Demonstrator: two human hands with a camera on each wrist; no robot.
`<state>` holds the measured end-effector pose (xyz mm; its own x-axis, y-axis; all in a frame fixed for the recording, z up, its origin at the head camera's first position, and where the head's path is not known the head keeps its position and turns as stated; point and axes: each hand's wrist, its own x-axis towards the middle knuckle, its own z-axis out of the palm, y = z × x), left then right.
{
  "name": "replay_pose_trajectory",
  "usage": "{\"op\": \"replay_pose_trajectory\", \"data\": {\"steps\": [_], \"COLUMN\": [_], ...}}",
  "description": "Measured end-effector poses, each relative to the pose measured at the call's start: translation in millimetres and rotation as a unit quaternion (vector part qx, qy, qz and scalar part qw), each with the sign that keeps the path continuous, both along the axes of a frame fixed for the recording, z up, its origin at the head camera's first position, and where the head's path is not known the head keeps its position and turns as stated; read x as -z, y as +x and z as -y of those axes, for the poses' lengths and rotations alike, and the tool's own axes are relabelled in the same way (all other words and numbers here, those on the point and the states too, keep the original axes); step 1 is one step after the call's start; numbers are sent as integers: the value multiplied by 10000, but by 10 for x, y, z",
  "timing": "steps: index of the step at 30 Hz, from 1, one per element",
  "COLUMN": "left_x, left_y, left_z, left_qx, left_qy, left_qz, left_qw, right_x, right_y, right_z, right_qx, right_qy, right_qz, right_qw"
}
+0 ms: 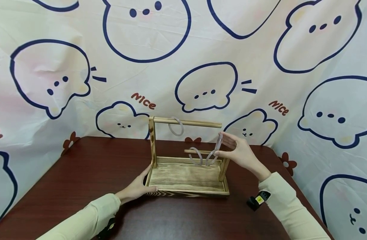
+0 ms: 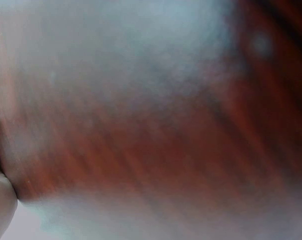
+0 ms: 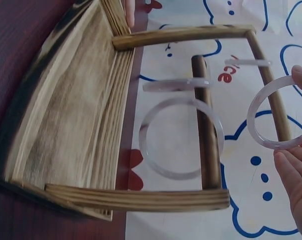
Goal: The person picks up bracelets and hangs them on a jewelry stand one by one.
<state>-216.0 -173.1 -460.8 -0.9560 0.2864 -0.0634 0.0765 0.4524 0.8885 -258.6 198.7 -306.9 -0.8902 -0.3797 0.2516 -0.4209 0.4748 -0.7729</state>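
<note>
A wooden bangle stand (image 1: 186,173) has a tray base, a higher rod (image 1: 201,124) and a shorter lower rod (image 1: 187,151). My left hand (image 1: 137,187) grips the base's left end, thumb along the front edge; the left wrist view catches only a bit of this hand (image 2: 2,205) at its edge. Between thumb and fingertips, my right hand (image 1: 241,154) pinches a pale translucent bangle (image 3: 252,117), close to the free end of the higher rod. One bangle (image 3: 235,62) hangs on that rod. Two more, one edge-on (image 3: 165,86) and one face-on (image 3: 146,145), hang on the lower rod.
The stand sits on a dark reddish-brown table (image 1: 96,170), whose blurred surface fills most of the left wrist view. Behind and beside the table hangs a pale cloth (image 1: 159,80) printed with cartoon animals. Black straps with small devices (image 1: 258,200) are on both wrists.
</note>
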Motion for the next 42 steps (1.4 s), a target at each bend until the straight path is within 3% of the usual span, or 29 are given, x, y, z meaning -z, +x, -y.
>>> {"op": "replay_pose_trajectory", "data": {"steps": [10,22,42], "left_x": [16,6,9], "left_y": [-15,-7,-6], "left_z": [4,18,12], "left_qx": [-10,-12,15], "left_qy": [-42,24,46], "left_qz": [-51,-3,-38], "left_qw": [10000,10000,10000], "right_x": [-11,-160,-326], "right_y": [-127,-239,-466], "right_z": [-122,-142,-34], "right_qx": [143,350,117], "right_qy": [100,183,510], "right_qz": [-49,124,-44], "right_qw": [9998,9991,9986]}}
